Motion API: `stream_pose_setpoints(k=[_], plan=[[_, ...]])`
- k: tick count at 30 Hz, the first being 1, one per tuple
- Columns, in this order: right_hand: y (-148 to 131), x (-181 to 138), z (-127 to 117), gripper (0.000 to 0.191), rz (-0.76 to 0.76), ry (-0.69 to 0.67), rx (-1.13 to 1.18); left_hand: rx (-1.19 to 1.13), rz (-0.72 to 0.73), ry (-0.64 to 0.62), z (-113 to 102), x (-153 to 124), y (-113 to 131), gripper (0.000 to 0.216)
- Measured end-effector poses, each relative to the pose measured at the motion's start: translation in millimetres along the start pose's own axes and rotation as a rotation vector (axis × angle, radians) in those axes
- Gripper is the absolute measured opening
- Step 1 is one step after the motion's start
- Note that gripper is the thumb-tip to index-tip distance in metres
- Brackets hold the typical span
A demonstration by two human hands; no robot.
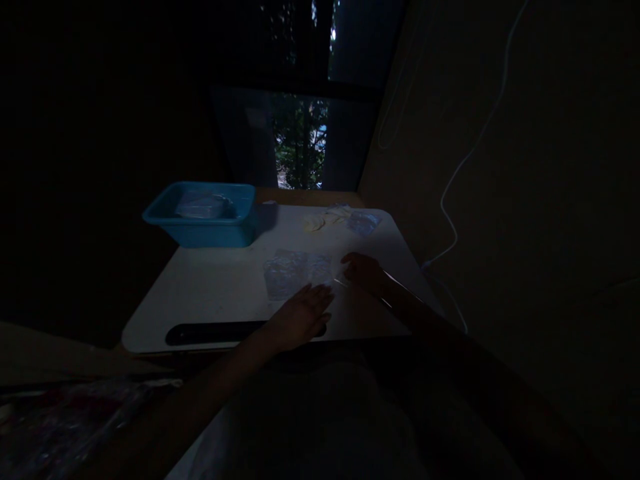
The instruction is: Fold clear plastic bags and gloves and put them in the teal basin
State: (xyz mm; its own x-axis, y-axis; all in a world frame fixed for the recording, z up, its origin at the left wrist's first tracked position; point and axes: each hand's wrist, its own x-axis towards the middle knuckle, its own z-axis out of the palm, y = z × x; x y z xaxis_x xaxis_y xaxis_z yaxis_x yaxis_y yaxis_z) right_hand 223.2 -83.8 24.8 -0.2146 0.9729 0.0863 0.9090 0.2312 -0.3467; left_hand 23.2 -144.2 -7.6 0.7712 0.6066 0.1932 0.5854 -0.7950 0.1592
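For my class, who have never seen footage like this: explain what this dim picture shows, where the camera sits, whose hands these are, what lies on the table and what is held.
There is no machine here. The one picture comes from a camera worn on a person's head, looking down at their own bare hands. The left hand lies flat, fingers on the near edge of a clear plastic sheet on a white table. The right hand rests at the sheet's right edge; whether it pinches anything is too dark to tell. Further back stand a blue tub with something pale inside, and small pale pieces beside another clear packet.
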Motion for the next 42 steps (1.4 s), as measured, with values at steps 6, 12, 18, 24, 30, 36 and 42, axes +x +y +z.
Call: stream_pose_setpoints(k=[6,12,18,24,30,36,42], plan=[[-4.1,6.9,-1.1,0.026,0.026,-0.011,0.261,-0.017,0.041,-0.037,-1.9,-1.2,-0.6,0.044],[-21.5,21.3,0.1,0.017,0.038,-0.098,0.335,-0.036,0.059,-0.021,-4.3,-1.3,1.2,0.043],[-33.4,28.4,8.7,0.021,0.083,-0.131,0.411,-0.038,0.088,0.009,-7.3,-1.8,2.7,0.039],[-40.0,32.7,20.4,0.025,0.067,-0.143,0.406,-0.067,0.072,0.087,-9.2,-4.7,4.0,0.036],[-41.0,30.5,30.6,0.029,0.005,-0.152,0.405,0.064,-0.079,0.166,-8.4,-8.3,3.0,0.040],[-40.1,29.6,30.9,0.030,0.002,-0.161,0.430,0.086,-0.037,0.140,-5.6,-6.2,3.1,0.041],[-29.6,13.2,18.7,0.027,-0.126,0.017,0.212,0.056,-0.046,0.077,-3.1,-5.1,2.7,0.046]])
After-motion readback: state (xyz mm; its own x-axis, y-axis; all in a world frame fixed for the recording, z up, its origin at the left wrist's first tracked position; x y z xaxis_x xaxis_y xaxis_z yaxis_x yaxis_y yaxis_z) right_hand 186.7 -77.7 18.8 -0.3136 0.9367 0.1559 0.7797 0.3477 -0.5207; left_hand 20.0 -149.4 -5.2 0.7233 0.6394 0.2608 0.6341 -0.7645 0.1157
